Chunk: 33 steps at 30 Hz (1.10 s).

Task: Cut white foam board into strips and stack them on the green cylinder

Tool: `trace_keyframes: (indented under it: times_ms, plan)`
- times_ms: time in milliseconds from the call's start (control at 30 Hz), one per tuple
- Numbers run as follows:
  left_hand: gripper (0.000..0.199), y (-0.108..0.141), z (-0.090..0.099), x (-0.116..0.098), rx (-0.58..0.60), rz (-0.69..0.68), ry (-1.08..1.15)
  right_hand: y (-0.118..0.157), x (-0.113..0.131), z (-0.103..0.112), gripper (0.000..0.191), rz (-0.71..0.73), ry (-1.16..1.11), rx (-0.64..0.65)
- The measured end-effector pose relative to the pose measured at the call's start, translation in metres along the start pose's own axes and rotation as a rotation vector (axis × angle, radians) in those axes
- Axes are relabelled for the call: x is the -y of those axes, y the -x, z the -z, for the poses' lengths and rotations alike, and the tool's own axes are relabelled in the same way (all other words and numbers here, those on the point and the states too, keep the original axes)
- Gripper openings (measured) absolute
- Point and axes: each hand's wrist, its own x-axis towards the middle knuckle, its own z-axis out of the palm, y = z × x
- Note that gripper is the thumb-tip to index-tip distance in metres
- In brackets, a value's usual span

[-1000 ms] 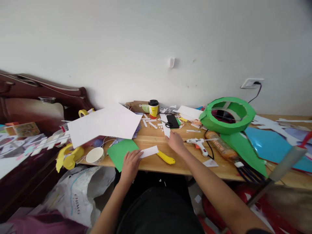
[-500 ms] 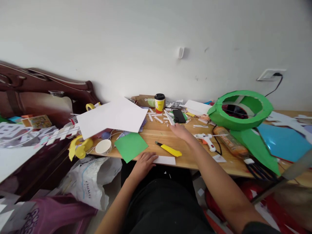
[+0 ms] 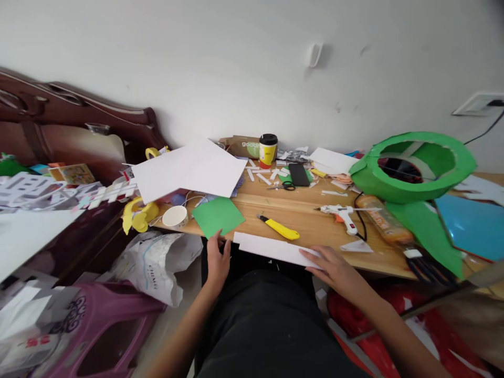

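At the table (image 3: 254, 207), the right hand (image 3: 331, 266) partly hides a white strip (image 3: 271, 248), grip unclear; left hand's (image 3: 218, 261) unclear too.

hands (image 3: 219, 261) apart, forearms (image 3: 188, 313) angled inward

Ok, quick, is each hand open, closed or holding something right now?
Left hand: open, fingers loosely curled by the green paper, nothing visibly held.
Right hand: fingers over one end of the white strips; can't tell whether it's gripping.
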Motion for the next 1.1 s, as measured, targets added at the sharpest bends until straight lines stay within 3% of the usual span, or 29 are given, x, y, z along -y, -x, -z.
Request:
trace_keyframes:
  times_ms: [100,167,267,367,533,700,867,1100]
  plan:
    - [0.047,0.010,-0.008,-0.005,0.042,0.239,0.262,-0.001,-0.002,-0.011,0.044,0.012,0.092,-0.040]
    - [0.055,0.010,-0.012,-0.008,0.072,0.326,0.413,-0.006,0.000,-0.014,0.044,0.013,0.140,-0.040]
    - [0.064,0.004,-0.016,-0.009,0.138,0.383,0.531,-0.016,0.005,-0.018,0.044,0.020,0.202,-0.021]
    - [0.060,-0.001,-0.018,-0.010,0.197,0.408,0.567,-0.023,0.007,-0.021,0.042,0.030,0.240,-0.010]
    - [0.057,0.001,-0.015,-0.015,0.168,0.506,0.750,-0.025,0.011,-0.021,0.042,0.024,0.279,-0.019]
    - [0.050,0.008,0.005,-0.036,0.144,0.440,0.853,-0.029,0.045,0.003,0.047,-0.034,0.279,-0.111]
    - [0.049,0.010,0.027,-0.065,0.262,0.343,0.813,-0.035,0.086,0.025,0.062,-0.036,0.134,-0.109]
    - [0.046,0.009,0.022,-0.082,0.246,0.332,1.019,-0.041,0.092,0.017,0.051,-0.201,-0.151,-0.060]
